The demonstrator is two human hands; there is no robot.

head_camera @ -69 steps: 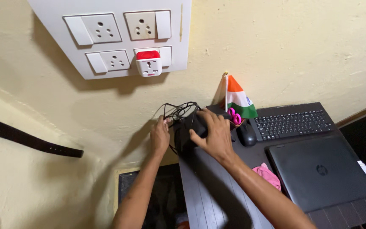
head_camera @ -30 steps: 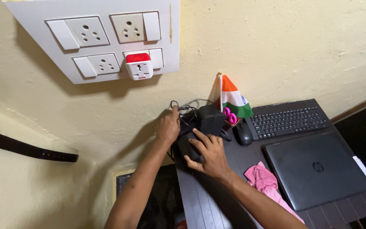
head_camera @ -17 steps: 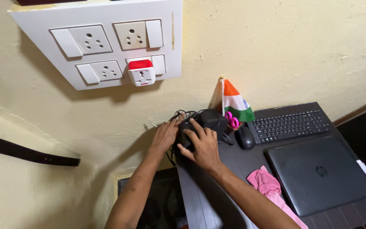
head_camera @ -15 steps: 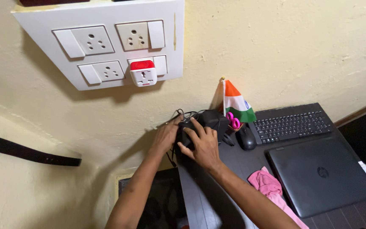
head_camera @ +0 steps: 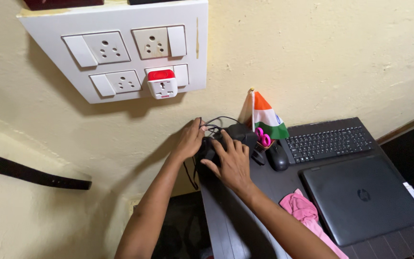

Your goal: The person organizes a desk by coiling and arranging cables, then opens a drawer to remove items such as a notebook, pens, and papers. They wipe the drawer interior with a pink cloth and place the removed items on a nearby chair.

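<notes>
Right hand [head_camera: 231, 160] lies spread, fingers open, palm down on a black boxy device [head_camera: 239, 136] at the back left corner of the dark desk [head_camera: 245, 225]; it presses rather than grasps. Left hand [head_camera: 190, 139] is curled at the black cable bundle [head_camera: 212, 125] just beside the device, by the wall; whether the fingers actually pinch a wire I cannot tell. Judging by this, cables are gathered but loose, nothing plugged: the red-and-white adapter [head_camera: 162, 84] in the white socket panel [head_camera: 116, 52] has no lead in it. Device looks matte black, rounded edges, thin wires looping above. Small flag [head_camera: 267, 115], pink scissors [head_camera: 263, 138], mouse [head_camera: 279, 156], keyboard [head_camera: 329, 140], closed laptop [head_camera: 362, 196], pink cloth [head_camera: 305, 208] sit to the right.
</notes>
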